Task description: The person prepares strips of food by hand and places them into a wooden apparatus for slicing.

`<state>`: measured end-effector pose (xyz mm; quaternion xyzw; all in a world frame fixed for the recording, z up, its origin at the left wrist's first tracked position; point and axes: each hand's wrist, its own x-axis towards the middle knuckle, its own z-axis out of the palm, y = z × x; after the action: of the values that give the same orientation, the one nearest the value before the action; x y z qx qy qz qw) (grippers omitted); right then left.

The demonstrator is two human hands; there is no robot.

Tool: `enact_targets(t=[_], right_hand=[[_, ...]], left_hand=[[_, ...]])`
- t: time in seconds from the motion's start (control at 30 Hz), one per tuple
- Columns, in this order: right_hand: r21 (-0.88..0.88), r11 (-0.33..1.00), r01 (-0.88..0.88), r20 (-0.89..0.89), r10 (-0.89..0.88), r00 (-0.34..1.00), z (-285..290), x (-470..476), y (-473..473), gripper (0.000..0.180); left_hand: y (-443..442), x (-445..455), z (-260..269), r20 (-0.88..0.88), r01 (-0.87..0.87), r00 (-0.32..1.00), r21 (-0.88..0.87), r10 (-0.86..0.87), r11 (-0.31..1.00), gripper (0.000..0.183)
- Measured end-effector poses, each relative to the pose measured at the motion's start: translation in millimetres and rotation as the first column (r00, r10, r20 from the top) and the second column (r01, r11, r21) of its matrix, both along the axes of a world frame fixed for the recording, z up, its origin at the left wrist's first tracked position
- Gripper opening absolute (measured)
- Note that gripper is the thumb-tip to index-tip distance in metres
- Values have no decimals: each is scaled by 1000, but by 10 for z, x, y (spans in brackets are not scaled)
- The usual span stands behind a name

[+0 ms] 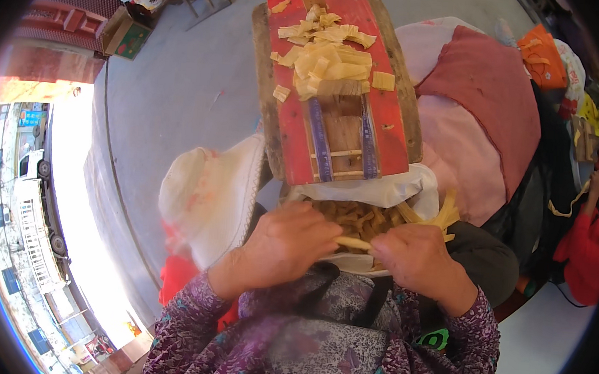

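My left hand (293, 246) and my right hand (418, 258) grip opposite ends of a short, pale yellow strip (353, 243), perhaps dried husk or leaf. Beneath it, a white plastic bag (366, 191) in my lap holds many tan curled pieces (351, 216). A bundle of longer yellow strips (444, 216) sticks out beside my right hand. Just beyond the bag stands a red-painted wooden board (292, 135) with two purple printed bands (319, 137) and thin sticks across its lower end. Flat yellowish pieces (332, 65) are heaped on the board.
A white cloth hat (206, 197) sits at my left. Pink and dark red cloth (484, 106) covers something on the right. Farther right are an orange bag (541, 58) and a co-worker's red sleeve (586, 256). A cardboard box (126, 35) stands at upper left; a truck (37, 222) is outside.
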<state>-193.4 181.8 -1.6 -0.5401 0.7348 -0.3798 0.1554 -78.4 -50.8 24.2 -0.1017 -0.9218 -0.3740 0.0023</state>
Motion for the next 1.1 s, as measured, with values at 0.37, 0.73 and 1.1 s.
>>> enact_targets(t=[0.37,0.73,1.1], right_hand=[[-267,947,177,-294,-255,921,89,-923,-818,12],[-153,900,409,-186,-432,882,-179,-834,24,11],[71,901,428,893,-249,375,-14,-108,32,15]], left_hand=[[-410,-693,-8,-154,-426,888,82,434,901,16],[-376,-67,-29,654,-726,684,565,324,391,24],[68,19,55,-110,-334,930,143,350,932,30]])
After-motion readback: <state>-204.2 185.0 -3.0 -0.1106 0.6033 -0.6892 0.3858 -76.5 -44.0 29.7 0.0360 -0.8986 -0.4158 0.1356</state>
